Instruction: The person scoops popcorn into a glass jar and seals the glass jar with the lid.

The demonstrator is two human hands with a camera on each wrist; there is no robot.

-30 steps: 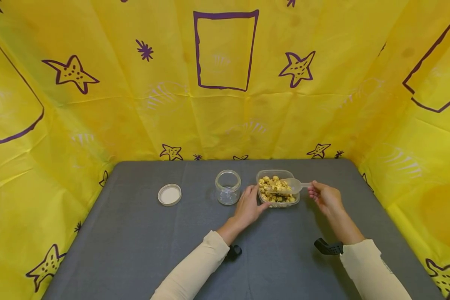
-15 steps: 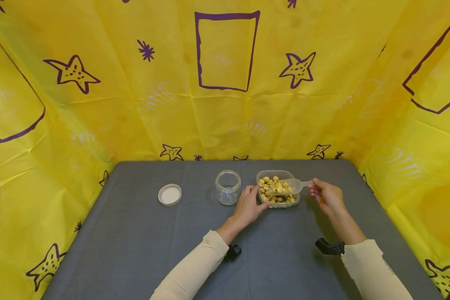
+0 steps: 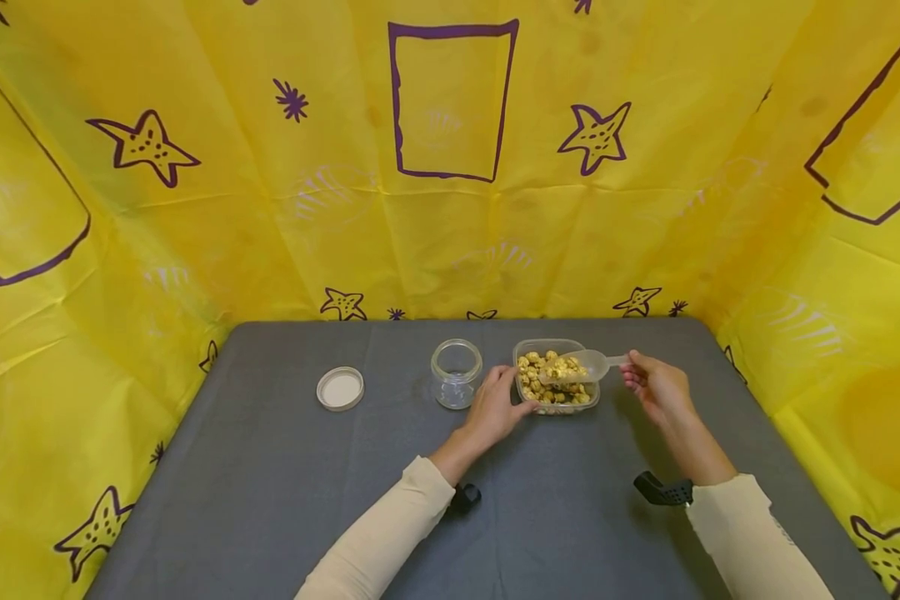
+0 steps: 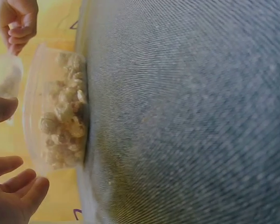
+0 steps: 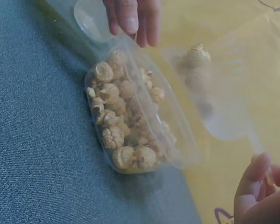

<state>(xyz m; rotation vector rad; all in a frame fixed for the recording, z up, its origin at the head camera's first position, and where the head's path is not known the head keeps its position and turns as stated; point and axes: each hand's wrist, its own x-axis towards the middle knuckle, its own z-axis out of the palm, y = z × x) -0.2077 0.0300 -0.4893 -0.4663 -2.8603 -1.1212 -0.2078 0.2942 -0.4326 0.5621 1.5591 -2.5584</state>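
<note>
Between thumb and fingers, my right hand (image 3: 657, 389) pinches the handle of a translucent plastic scoop (image 3: 591, 365). Pieces of caramel popcorn (image 5: 198, 58) lie in the scoop, which is raised over a clear plastic container (image 5: 177, 126). More popcorn (image 5: 126, 116) fills much of that container. My left hand (image 3: 492, 407) rests at the container's left side, thumb by the front corner and fingers lightly extended. In the left wrist view, these fingers (image 4: 21, 186) look relaxed near the container's wall. Just left of this hand stands an open glass jar (image 3: 456, 375), with no popcorn visible in it.
A round white-faced lid (image 3: 340, 389) lies on the grey-covered table (image 3: 270, 492), left of the jar. Behind the table and along both sides hangs a yellow printed cloth (image 3: 450, 242). Black wrist straps (image 3: 660, 492) sit on the forearms.
The scoop, carrying popcorn, has risen slightly out of the container as my right hand lifted a little and moved to the right. My left hand stays at the container.
</note>
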